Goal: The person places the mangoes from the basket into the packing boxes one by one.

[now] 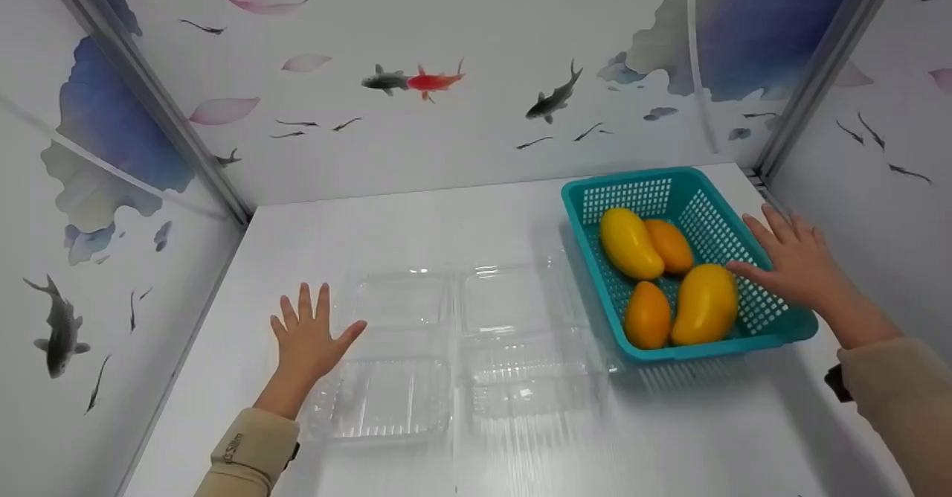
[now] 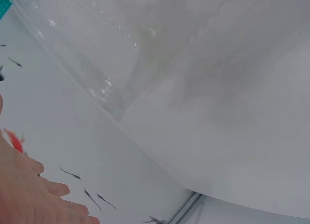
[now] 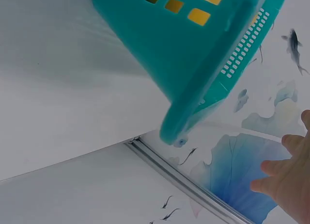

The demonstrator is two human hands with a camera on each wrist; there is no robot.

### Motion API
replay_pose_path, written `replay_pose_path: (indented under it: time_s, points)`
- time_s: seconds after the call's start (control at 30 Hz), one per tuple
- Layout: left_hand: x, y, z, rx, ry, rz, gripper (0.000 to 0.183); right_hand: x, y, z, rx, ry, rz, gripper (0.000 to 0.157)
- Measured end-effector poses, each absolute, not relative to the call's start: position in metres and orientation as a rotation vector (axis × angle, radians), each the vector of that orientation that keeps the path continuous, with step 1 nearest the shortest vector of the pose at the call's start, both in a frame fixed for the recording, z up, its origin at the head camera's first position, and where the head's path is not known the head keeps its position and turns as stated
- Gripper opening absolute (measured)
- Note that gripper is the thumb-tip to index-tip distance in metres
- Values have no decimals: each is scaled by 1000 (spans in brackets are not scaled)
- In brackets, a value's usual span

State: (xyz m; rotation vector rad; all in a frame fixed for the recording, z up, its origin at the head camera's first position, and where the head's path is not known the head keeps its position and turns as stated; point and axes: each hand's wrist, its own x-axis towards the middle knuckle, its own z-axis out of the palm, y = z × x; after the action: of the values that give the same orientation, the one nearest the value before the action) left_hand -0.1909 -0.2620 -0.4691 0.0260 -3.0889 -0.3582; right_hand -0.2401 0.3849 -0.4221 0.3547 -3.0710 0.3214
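Note:
A teal plastic basket [image 1: 595, 274] stands at the right of the white table, holding several yellow-orange mangoes [image 1: 705, 305]. Left of it lie clear plastic clamshell boxes [image 1: 390, 400] with ribbed walls, their lids spread flat. My left hand [image 1: 305, 344] hovers with spread fingers at the left edge of the boxes and holds nothing. Over the basket's right rim is my right hand [image 1: 799, 263], fingers spread, nothing in its grasp; whether it touches the rim cannot be told. In the right wrist view the fingers [image 3: 271, 185] appear apart from the basket [image 3: 160, 45].
White panels printed with fish, petals and blue leaves wall in the table [image 1: 669, 422] at the back [image 1: 446, 147] and both sides. Metal posts [image 1: 825, 73] mark the corners. The basket stands close to the right-hand wall.

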Motion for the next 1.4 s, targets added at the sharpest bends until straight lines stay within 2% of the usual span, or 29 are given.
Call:
replay_pose_path:
  time_s: [0.23,0.43,0.73,1.03,1.2,1.4]
  points:
    - [-190,-247,-463,-49,-3026,-370,83,-248,377,-412,392,-3071,313,82]
    - [-183,-210,-449,-222,-2957,-474,72,-259,367,-402,395,-3100,295,83]
    - [-152,-152,-431,-710,-2945,-842,34,-285,340,-392,440,-3138,261,87]
    - [-132,-127,-442,-1148,-2873,-717,27,-311,305,-399,481,-3164,306,89]
    - [-124,-120,-457,-1229,-2725,-550,20,-327,291,-410,501,-3208,280,92]
    - [-113,-111,-474,-1238,-2592,-494,15,-342,289,-419,386,-3274,353,86]
